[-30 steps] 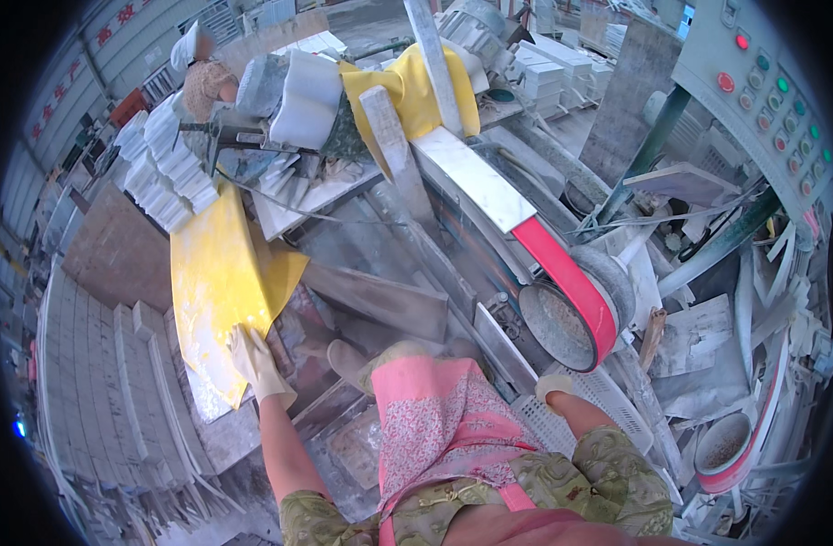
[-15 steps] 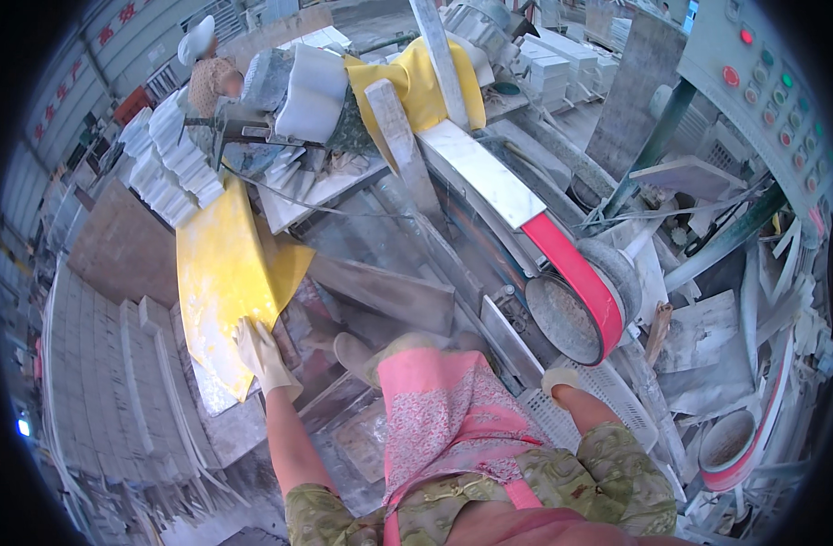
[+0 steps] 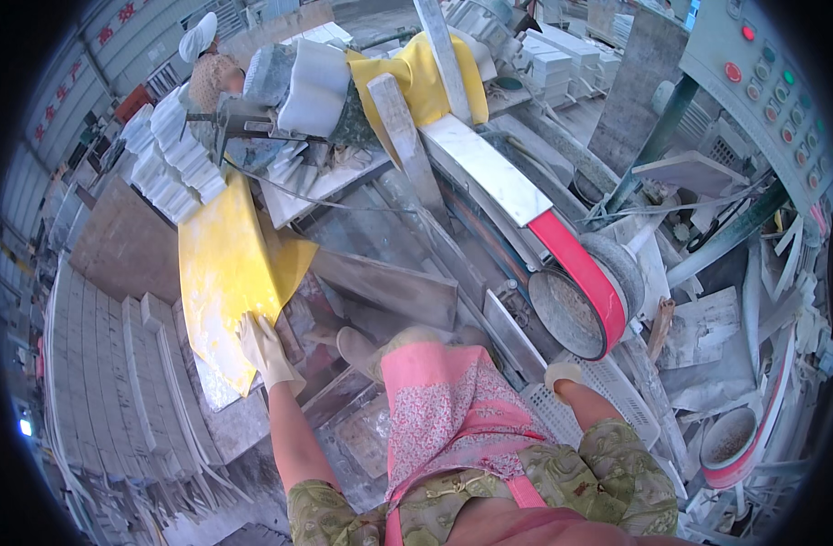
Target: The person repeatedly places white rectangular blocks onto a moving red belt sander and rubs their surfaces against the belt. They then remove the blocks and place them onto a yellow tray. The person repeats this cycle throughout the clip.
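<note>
My left hand (image 3: 266, 350), in a pale glove, lies with its fingers stretched out on the lower end of a yellow sheet (image 3: 223, 259). The sheet drapes over a surface at my left and is smeared with white. My right hand (image 3: 563, 374), also gloved in a pale colour, is low beside a white perforated plastic crate (image 3: 608, 391); its fingers are hidden from view. Ahead of it, a red belt (image 3: 585, 273) curves round a grey roller (image 3: 567, 314). A white, grey-veined stone strip (image 3: 489, 173) lies along that belt, its far end at a second yellow sheet (image 3: 421, 82).
Stacked pale strips (image 3: 102, 382) line the left, with wavy white pieces (image 3: 171, 159) beyond. A co-worker in a white hat (image 3: 198, 38) is at the far left. A control panel (image 3: 767, 86) overhangs the right. Wooden boards (image 3: 389, 287) and stone scraps crowd the middle.
The view has shifted very slightly. My left hand remains on the yellow sheet, a little higher in the picture, and my right hand stays beside the crate. The stone strip looks nearly unmoved.
</note>
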